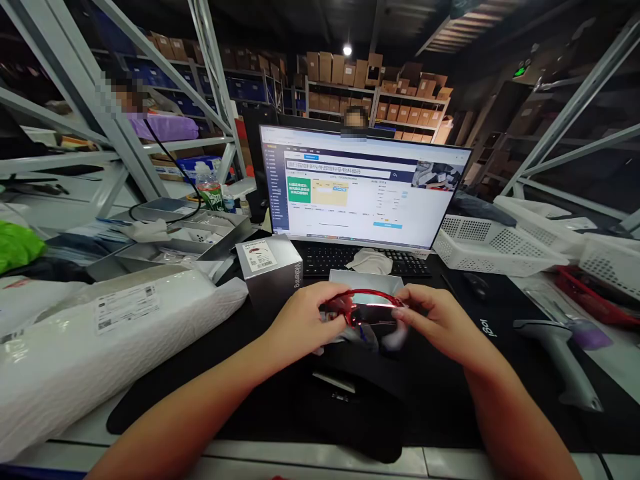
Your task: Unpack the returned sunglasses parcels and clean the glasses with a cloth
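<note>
Both my hands hold a pair of red-framed sunglasses (367, 308) with a dark lens above a black desk mat (210, 373). My left hand (305, 320) is closed on the left end of the frame. My right hand (435, 319) pinches the right end. Under the glasses lies a dark pouch or case (350, 393), partly hidden. A grey product box (270, 267) with a white label stands just left of my hands. A second grey box (365, 280) sits right behind the glasses.
A monitor (360, 187) and black keyboard (365, 260) stand behind. White parcel bags (90, 333) lie at left, white perforated baskets (480, 247) at right, a grey barcode scanner (565, 360) near the right edge. Metal shelving with cartons fills the background; people are partly visible there.
</note>
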The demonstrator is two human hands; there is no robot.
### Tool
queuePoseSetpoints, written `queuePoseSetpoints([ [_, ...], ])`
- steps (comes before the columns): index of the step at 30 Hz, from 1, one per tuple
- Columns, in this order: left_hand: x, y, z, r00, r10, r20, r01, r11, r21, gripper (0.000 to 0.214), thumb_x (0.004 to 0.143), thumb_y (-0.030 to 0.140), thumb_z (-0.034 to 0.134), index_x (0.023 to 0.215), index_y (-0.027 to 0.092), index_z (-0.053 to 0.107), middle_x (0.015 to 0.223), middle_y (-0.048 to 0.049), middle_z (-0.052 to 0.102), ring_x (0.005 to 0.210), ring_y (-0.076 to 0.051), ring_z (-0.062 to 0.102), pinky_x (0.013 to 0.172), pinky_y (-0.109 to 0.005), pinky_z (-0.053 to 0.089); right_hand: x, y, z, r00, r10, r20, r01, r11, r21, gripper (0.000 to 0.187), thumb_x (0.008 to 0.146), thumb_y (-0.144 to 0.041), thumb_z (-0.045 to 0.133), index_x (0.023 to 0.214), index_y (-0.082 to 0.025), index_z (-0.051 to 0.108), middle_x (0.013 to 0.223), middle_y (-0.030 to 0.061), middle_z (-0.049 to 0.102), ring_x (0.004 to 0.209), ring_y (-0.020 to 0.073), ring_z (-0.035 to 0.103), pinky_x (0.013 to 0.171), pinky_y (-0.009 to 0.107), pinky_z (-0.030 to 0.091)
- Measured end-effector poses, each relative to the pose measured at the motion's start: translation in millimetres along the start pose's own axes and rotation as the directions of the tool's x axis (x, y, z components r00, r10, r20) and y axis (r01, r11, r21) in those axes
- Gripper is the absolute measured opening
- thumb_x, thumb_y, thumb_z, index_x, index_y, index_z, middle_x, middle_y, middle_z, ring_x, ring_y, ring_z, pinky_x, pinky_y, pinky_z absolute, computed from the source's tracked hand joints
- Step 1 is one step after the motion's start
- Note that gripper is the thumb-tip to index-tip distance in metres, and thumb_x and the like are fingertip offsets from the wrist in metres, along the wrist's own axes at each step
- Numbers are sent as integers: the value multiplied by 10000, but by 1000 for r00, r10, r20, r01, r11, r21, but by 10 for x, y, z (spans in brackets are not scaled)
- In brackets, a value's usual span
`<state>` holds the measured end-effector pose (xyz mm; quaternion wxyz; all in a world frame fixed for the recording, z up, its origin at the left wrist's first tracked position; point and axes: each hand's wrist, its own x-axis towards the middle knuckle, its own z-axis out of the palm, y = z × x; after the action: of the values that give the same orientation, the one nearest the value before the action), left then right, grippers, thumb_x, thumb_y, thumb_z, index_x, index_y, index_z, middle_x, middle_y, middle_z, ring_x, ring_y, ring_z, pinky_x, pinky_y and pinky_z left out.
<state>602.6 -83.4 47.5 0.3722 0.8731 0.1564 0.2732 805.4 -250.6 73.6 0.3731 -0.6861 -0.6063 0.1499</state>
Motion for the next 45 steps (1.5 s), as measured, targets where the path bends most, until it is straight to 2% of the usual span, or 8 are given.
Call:
queuePoseSetpoints([
  [8,36,47,-178,983,-139,-122,79,913,-400,333,723,255,761,1038,156,720,909,-41,744,824,-181,705,798,-300,587,-58,291,-527,973,102,209,-79,990,-117,373,949,-514,593,760,-203,674,690,1,653,637,150,572,587,255,419],
  [12,-8,95,-324,943,-198,-266,4,809,-588,237,766,273,774,956,177,668,900,-38,724,788,-166,695,687,-258,587,-24,457,-562,984,175,-21,-175,962,-208,321,917,-484,639,743,-218,684,644,9,650,576,158,580,551,271,459],
  [20,8,114,-343,926,-302,-227,64,718,-694,201,780,236,737,923,172,611,829,-15,725,700,-139,695,666,-237,553,301,403,55,980,65,-186,38,864,502,253,887,-452,674,926,-203,651,1094,81,713,991,215,698,801,348,599],
  [26,59,48,-275,945,-278,-170,105,753,-650,181,771,210,728,922,163,641,832,-9,728,694,-115,677,689,-223,528,332,673,27,981,189,52,-178,969,-172,231,829,-247,630,1050,-191,666,855,25,655,646,147,597,618,292,473],
  [32,216,137,-264,940,-286,-187,103,759,-643,187,759,213,710,920,168,627,846,-11,723,707,-126,674,647,-221,514,48,579,-439,975,140,-172,-198,898,-393,321,823,-343,706,1127,-241,688,967,44,666,666,159,596,628,310,469],
  [37,386,236,-110,952,-207,-224,0,735,-679,213,755,229,710,941,179,617,877,-5,691,808,-145,675,787,-273,562,43,284,-221,992,110,-61,-103,989,109,469,889,-513,671,1293,-278,633,1122,77,695,744,170,611,599,287,476],
  [40,406,244,1,980,-163,-116,45,745,-666,225,755,213,714,962,183,631,860,0,679,788,-144,657,722,-249,534,208,147,162,996,8,-86,37,860,508,642,868,-546,698,1433,-343,472,1432,94,549,770,140,607,593,270,488],
  [45,351,184,-33,986,-158,-46,89,747,-659,228,782,229,718,990,176,643,874,-13,691,772,-137,640,675,-229,505,403,178,283,993,-36,110,-53,704,709,363,749,-525,816,856,-210,671,740,-7,610,511,86,458,467,228,386],
])
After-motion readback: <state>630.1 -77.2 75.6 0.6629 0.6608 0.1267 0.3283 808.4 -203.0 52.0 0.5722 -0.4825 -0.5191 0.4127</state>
